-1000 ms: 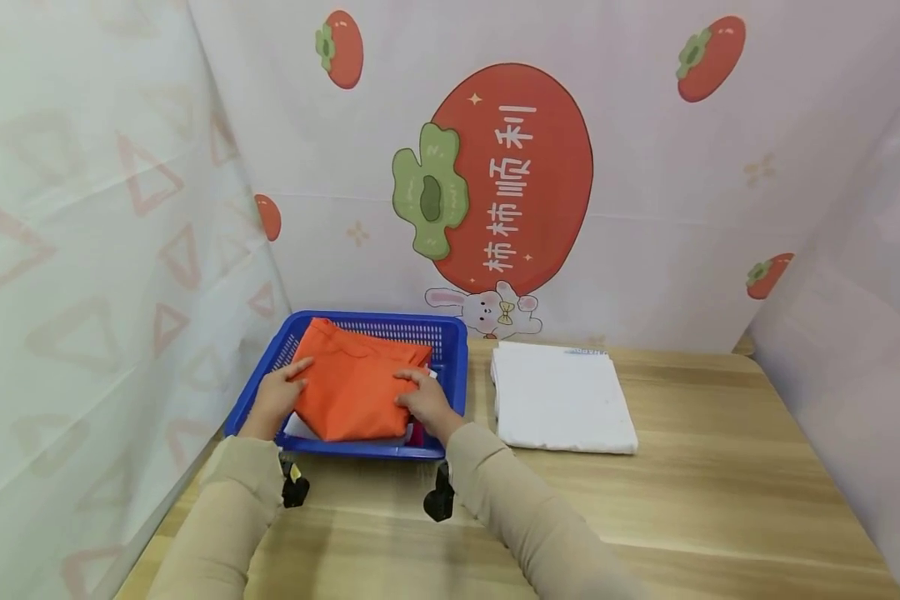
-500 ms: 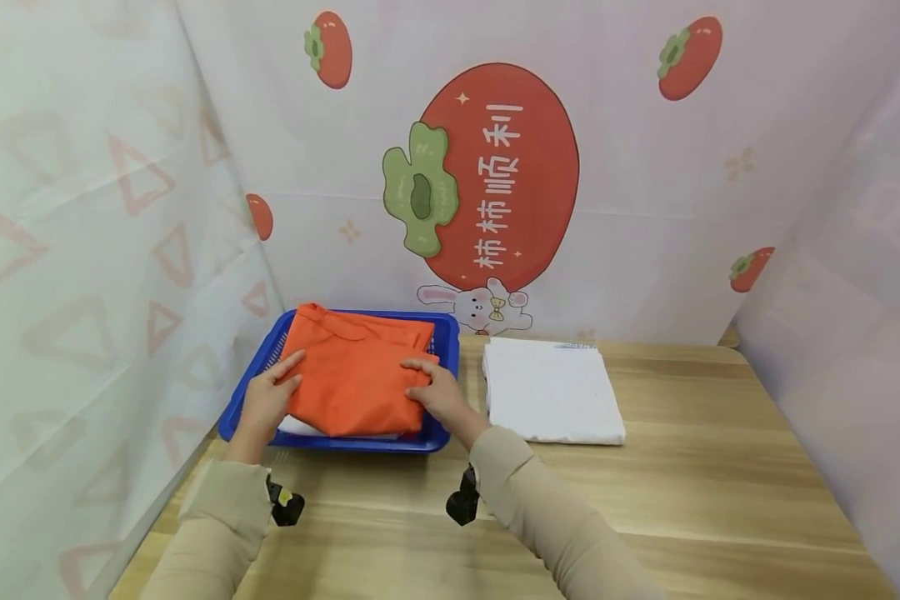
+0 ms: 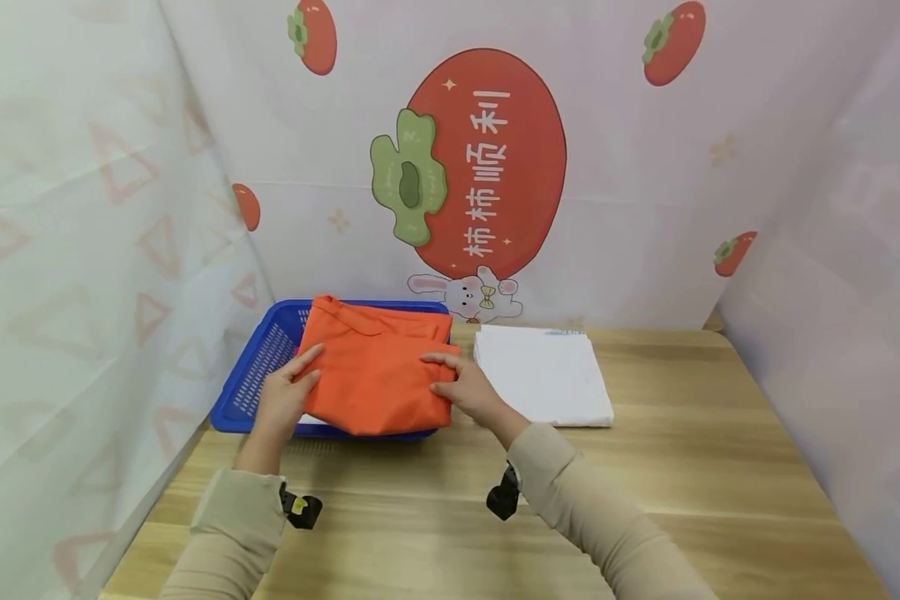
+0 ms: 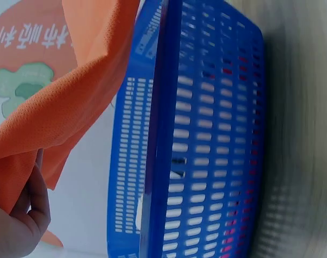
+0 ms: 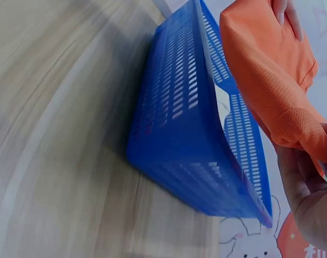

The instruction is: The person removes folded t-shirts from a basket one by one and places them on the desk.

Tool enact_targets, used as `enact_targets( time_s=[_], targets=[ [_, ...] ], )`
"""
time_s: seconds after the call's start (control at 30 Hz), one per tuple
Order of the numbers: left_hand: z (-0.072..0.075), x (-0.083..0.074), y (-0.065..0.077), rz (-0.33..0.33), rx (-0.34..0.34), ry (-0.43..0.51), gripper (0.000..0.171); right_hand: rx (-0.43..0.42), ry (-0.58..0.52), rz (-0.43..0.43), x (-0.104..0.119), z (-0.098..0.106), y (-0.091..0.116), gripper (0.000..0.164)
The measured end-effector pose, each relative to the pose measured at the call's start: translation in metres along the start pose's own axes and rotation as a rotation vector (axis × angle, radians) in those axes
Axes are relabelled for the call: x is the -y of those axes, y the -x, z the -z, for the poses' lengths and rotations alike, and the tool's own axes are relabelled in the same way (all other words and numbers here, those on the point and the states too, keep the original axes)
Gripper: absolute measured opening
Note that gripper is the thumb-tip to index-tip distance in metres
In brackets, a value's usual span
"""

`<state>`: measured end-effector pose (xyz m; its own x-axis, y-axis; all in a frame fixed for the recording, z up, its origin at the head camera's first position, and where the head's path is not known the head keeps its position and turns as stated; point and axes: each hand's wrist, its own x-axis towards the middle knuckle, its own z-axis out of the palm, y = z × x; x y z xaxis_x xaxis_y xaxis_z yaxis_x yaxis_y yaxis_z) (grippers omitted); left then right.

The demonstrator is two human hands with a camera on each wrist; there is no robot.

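Observation:
A folded orange garment (image 3: 375, 375) hangs over the blue plastic basket (image 3: 251, 375), held between both hands. My left hand (image 3: 281, 404) grips its left edge, thumb on top and fingers curled beneath, as the left wrist view shows. At the opposite edge my right hand (image 3: 468, 387) pinches the cloth; in the right wrist view its fingers (image 5: 295, 177) lie under the fold. Both wrist views show the garment (image 4: 72, 107) raised above the basket's rim (image 4: 158, 161). Something white and something pink show inside the basket through its slots.
A folded white cloth (image 3: 540, 375) lies on the wooden table (image 3: 667, 442), right of the basket. A printed backdrop (image 3: 630, 167) stands behind, and a pale curtain (image 3: 60, 333) closes off the left side.
Both hands have lifted the orange garment up out of the basket and carried it to the right. The basket's left side is now uncovered. The white cloth stays put.

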<state>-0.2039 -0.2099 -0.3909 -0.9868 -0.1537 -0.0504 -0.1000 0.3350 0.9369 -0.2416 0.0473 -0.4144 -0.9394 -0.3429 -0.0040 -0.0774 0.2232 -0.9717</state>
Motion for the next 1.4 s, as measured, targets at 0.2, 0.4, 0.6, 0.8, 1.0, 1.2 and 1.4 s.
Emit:
enact_targets(
  time_s=[0.2, 0.4, 0.6, 0.8, 1.0, 1.2, 1.4],
  targets=[
    [-0.024, -0.007, 0.0, -0.03, 0.003, 0.008, 0.041, -0.028, 0.063, -0.005, -0.006, 0.023, 0.011, 0.039],
    [-0.053, -0.017, 0.0, -0.076, 0.046, 0.005, 0.038, -0.035, 0.031, 0.006, -0.014, 0.051, 0.027, 0.039],
    [-0.075, -0.026, -0.002, -0.109, 0.116, 0.019, 0.037, -0.042, 0.039, -0.007, -0.015, 0.077, 0.039, 0.038],
    [-0.099, -0.034, -0.001, -0.119, 0.193, 0.041, 0.038, -0.039, 0.037, -0.035, -0.021, 0.101, 0.052, 0.039],
    [-0.124, -0.042, 0.001, -0.168, 0.244, 0.023, 0.039, -0.044, 0.011, -0.072, -0.028, 0.128, 0.067, 0.04],
    [-0.154, -0.039, -0.001, -0.165, 0.29, 0.0, 0.04, -0.021, -0.016, -0.102, -0.039, 0.159, 0.085, 0.042],
    [-0.185, -0.04, -0.001, -0.171, 0.379, -0.015, 0.042, -0.032, -0.047, -0.111, -0.049, 0.186, 0.106, 0.041]
  ],
)
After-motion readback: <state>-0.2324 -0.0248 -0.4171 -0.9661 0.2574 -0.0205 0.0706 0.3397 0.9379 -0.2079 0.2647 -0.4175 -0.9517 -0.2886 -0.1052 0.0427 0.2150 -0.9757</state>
